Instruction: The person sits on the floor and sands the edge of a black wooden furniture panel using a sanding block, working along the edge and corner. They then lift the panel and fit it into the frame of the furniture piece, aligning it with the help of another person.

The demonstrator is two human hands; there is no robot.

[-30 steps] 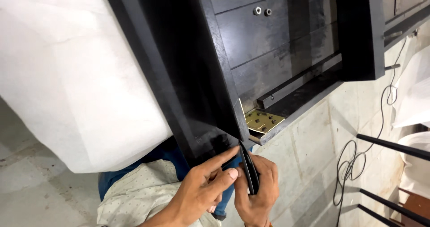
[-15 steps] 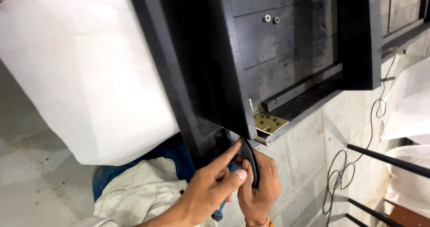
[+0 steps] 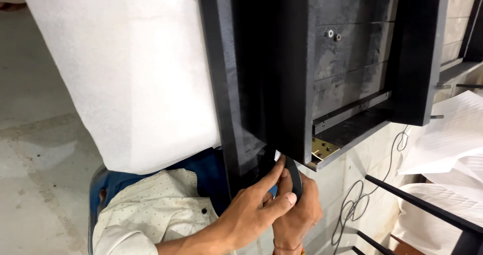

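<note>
Shifted leftward since earlier, the frame (image 3: 261,84) is being edged with black strip (image 3: 294,177), pinched by left hand (image 3: 251,209) and right hand (image 3: 297,217); firm pressing seems needed next.

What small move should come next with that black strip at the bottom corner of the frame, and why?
Probably press the strip up into the frame's lower corner. Both hands are bunched there: the left hand pinches with thumb and forefinger, the right hand backs the strip from below. The strip curves loose beneath the corner, apparently not seated. Whether a groove is there cannot be seen.
</note>
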